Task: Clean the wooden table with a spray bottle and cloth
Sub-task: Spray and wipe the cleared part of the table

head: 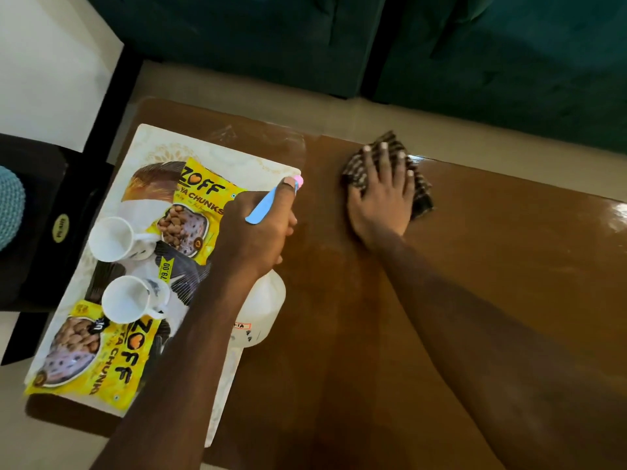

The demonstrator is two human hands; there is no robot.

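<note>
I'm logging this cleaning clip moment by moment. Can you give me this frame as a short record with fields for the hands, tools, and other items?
left hand: grips the spray bottle at its trigger head
right hand: flat, pressing the checked cloth onto the wooden table
tray: on the table's left part, holding two white mugs and two yellow soya chunks packets
background: dark green sofa beyond the table

A dark green sofa (339,35) stands on pale floor (237,91), black furniture (34,198) at left.
</note>
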